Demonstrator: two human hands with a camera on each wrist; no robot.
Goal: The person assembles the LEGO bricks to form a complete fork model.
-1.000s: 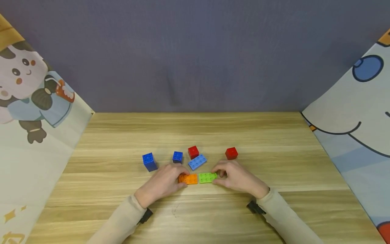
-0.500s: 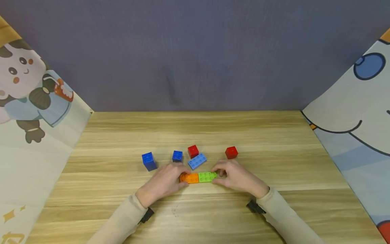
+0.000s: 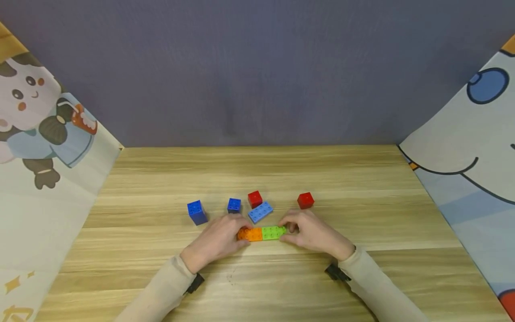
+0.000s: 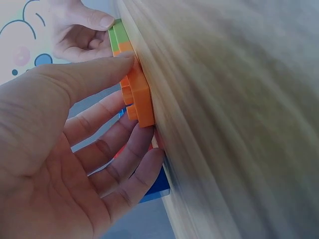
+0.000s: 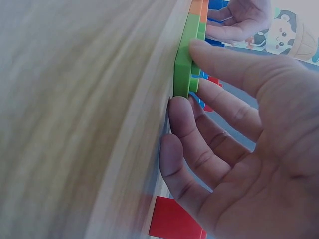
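Note:
On the table an orange building brick [image 3: 253,234] and a lime green building brick [image 3: 273,232] lie end to end, studs up, their short ends meeting. My left hand [image 3: 219,237] pinches the orange brick's left part between thumb and fingers, as the left wrist view confirms on the orange brick [image 4: 138,94]. The green brick's right end is held by my right hand [image 3: 311,232]; in the right wrist view the thumb presses the near side of the green brick [image 5: 184,62]. Just behind the pair, a light blue flat brick [image 3: 260,212] lies at a slant.
Behind the hands stand a tall dark blue brick [image 3: 197,212], a smaller dark blue brick [image 3: 234,205], a red brick [image 3: 255,199] touching the light blue one in this view, and another red brick [image 3: 306,200] close to my right hand. A grey wall [image 3: 257,76] rises beyond the wooden table [image 3: 257,286].
A narrow gap between the orange and green bricks has closed, the orange one sliding slightly right with my left hand. My right hand has stayed nearly in place.

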